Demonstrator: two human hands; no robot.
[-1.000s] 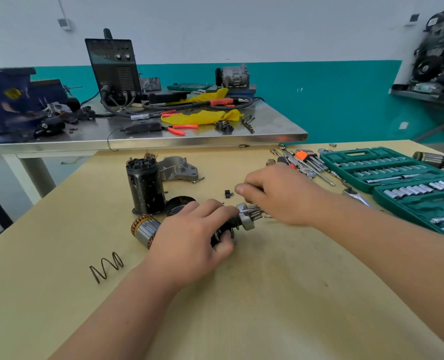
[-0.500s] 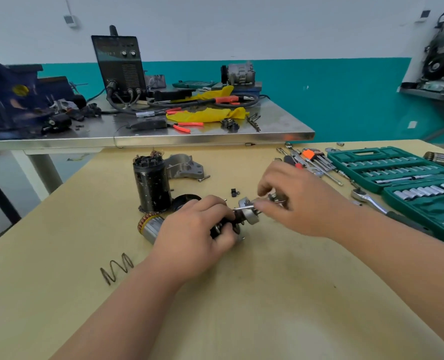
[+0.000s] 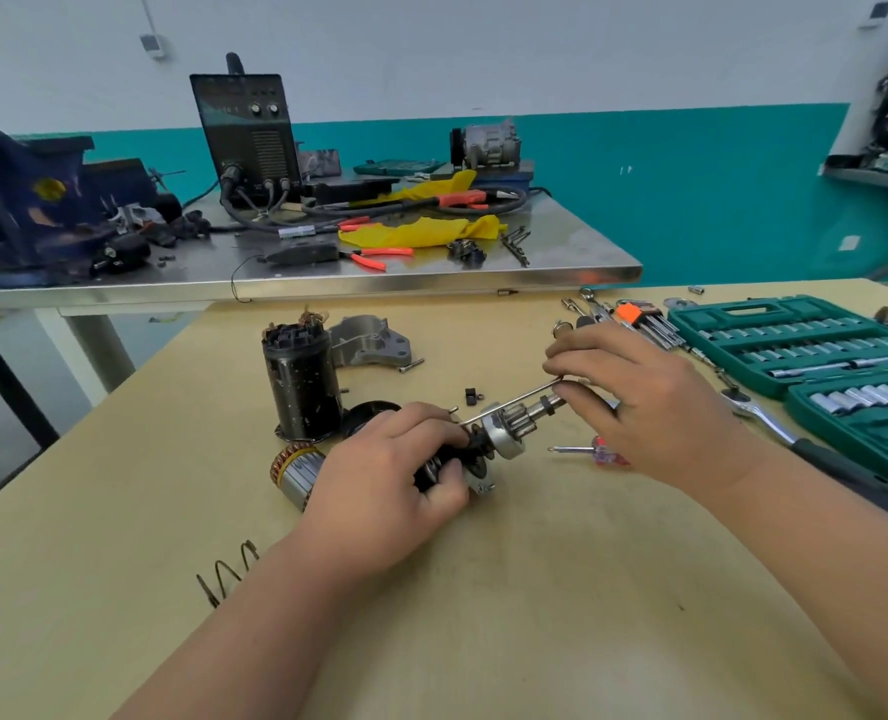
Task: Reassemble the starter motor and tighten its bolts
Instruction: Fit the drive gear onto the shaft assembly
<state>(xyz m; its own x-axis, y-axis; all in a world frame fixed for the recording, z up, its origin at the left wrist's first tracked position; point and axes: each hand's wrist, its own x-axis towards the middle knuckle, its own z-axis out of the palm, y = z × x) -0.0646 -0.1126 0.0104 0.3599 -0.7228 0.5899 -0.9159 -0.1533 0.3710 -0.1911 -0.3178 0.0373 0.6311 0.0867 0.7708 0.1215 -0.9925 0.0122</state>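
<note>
**Item:** armature (image 3: 296, 472), with the gear (image 3: 509, 431) fitted on its shaft.

**Location:** low over the wooden table (image 3: 535, 589), straight in front of you. The winding end points towards your left and the shaft end is raised towards your right. Whether the winding end touches the table cannot be told.

**Step in hand (judged):** early reassembly. You are offering a long bolt (image 3: 514, 401) up along the gear and shaft, with no bolt tightened yet.

**Next move (judged):** steady the armature and keep the bolt parallel to the shaft. The housing and cover will have to go on before any tightening.

**Grip, left:** your left hand (image 3: 395, 475) is clenched round the dark middle section of the armature, thumb underneath.

**Grip, right:** your right hand (image 3: 639, 402) pinches the far end of the long bolt, fingers curled. Whether they also touch the shaft tip cannot be told.

**Nearby parts:**
- The black housing (image 3: 301, 387) stands upright just behind the armature.
- The grey end cover (image 3: 369, 345) lies behind the housing.
- A spring (image 3: 226, 571) lies well apart, to your left.

**Nearby tools:**
- A screwdriver (image 3: 587, 452) lies under your right hand.
- A ratchet (image 3: 774, 428) and a socket set (image 3: 795, 345) are at your right.
</note>
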